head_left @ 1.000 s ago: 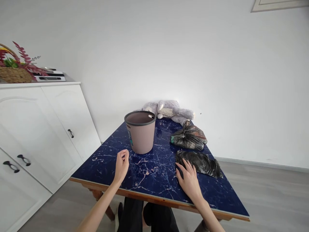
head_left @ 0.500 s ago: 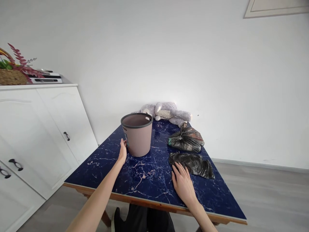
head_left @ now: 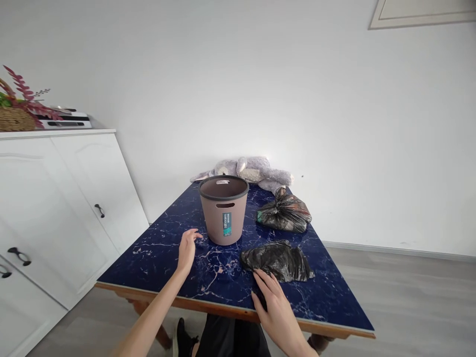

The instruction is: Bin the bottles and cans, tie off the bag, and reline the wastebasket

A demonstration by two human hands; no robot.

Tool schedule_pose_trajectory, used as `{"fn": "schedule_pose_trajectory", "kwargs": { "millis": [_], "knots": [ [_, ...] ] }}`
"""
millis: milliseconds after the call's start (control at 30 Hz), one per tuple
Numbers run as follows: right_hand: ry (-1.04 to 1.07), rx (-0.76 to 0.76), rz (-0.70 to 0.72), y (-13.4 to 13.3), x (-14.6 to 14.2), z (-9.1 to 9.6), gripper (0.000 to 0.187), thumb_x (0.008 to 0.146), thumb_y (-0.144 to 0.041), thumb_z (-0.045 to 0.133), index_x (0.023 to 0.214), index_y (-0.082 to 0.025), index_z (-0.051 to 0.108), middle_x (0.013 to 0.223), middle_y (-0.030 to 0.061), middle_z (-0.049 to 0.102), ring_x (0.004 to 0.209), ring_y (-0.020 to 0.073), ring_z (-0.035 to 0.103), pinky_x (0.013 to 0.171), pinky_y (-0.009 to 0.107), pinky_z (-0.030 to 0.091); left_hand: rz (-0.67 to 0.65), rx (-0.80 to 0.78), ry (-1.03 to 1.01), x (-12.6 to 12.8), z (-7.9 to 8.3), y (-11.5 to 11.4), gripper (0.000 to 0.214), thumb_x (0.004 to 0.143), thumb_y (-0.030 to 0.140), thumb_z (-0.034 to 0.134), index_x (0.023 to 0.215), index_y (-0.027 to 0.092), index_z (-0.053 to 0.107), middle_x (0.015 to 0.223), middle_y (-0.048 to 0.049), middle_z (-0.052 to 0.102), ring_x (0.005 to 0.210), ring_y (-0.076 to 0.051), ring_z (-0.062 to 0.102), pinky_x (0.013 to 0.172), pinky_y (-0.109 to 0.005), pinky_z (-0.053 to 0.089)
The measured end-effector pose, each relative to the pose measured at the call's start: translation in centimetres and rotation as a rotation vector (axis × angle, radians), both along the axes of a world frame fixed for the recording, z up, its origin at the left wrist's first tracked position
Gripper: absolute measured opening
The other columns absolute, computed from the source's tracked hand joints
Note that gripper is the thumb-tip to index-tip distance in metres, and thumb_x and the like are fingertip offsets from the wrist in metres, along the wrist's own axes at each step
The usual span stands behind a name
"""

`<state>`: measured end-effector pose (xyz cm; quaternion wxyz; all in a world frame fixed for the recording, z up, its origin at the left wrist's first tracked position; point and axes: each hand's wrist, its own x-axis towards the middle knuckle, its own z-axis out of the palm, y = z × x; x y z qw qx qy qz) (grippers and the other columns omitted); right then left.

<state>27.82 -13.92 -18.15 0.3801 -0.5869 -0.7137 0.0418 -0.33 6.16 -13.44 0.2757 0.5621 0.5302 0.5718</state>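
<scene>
A mauve trash bin [head_left: 213, 218] with a dark rim stands upright on the blue marbled table [head_left: 148, 263]. Its label and a handle slot face me. Just left of the bin's base, my left hand [head_left: 187, 249] is apart from it, fingers loosely bent and holding nothing. My right hand [head_left: 274, 302] lies with its fingertips on the near edge of a flat black plastic bag [head_left: 280, 260], fingers outstretched. Behind that bag sits a filled, knotted black garbage bag [head_left: 284, 213].
A grey plush toy [head_left: 256, 171] lies at the table's far end against the wall. To the left stands a white cabinet [head_left: 74, 208], with a wicker basket [head_left: 15, 119] of artificial plants on top.
The bin has turned so its label faces me and has shifted slightly right. My left hand has come off it. My right hand and the flat bag have moved left and nearer.
</scene>
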Motion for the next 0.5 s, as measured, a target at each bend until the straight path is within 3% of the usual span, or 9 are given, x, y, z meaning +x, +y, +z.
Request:
{"fn": "schedule_pose_trajectory", "kwargs": {
  "millis": [133, 267, 333, 500],
  "knots": [
    [0.068, -0.022, 0.042, -1.3, 0.3, 2.1, 0.044, 0.108, -0.035, 0.049, 0.150, -0.028, 0.064, 0.151, 0.0083, 0.065, 0.140, 0.0348, 0.062, 0.118, 0.055, 0.055, -0.021, -0.043, 0.013, 0.6, 0.3, -3.0, 0.035, 0.092, 0.053, 0.050, 0.104, 0.023, 0.064, 0.095, -0.0071, 0.075, 0.102, -0.028, 0.074, 0.103, -0.044, 0.054],
    [0.197, -0.021, -0.028, -2.0, -0.5, 3.5, 0.046, 0.109, -0.039, 0.049, 0.153, -0.033, 0.061, 0.152, 0.0074, 0.065, 0.135, 0.0334, 0.067, 0.106, 0.046, 0.064, -0.187, -0.128, 0.063, 2.2, 0.4, -7.3, 0.029, 0.091, 0.051, 0.057, 0.096, 0.024, 0.068, 0.080, -0.0040, 0.074, 0.083, -0.026, 0.074, 0.084, -0.039, 0.058],
    [0.230, -0.033, -0.020, -2.7, -1.7, 3.8, 0.048, 0.109, -0.040, 0.049, 0.157, -0.036, 0.057, 0.155, 0.0063, 0.062, 0.134, 0.0326, 0.068, 0.102, 0.043, 0.066, -0.310, -0.169, 0.106, 3.4, 0.7, -9.5, 0.032, 0.094, 0.054, 0.058, 0.097, 0.025, 0.070, 0.080, -0.0037, 0.074, 0.082, -0.026, 0.073, 0.083, -0.038, 0.058],
    [0.234, 0.024, 0.259, -5.5, -5.1, 4.7, 0.049, 0.110, -0.032, 0.046, 0.158, -0.037, 0.056, 0.152, 0.0055, 0.065, 0.144, 0.0289, 0.059, 0.116, 0.042, 0.054, -0.513, -0.277, 0.247, 5.7, 3.3, -13.5, 0.051, 0.103, 0.065, 0.042, 0.095, 0.025, 0.071, 0.095, -0.0065, 0.075, 0.098, -0.027, 0.069, 0.090, -0.037, 0.054]
  ]
}}
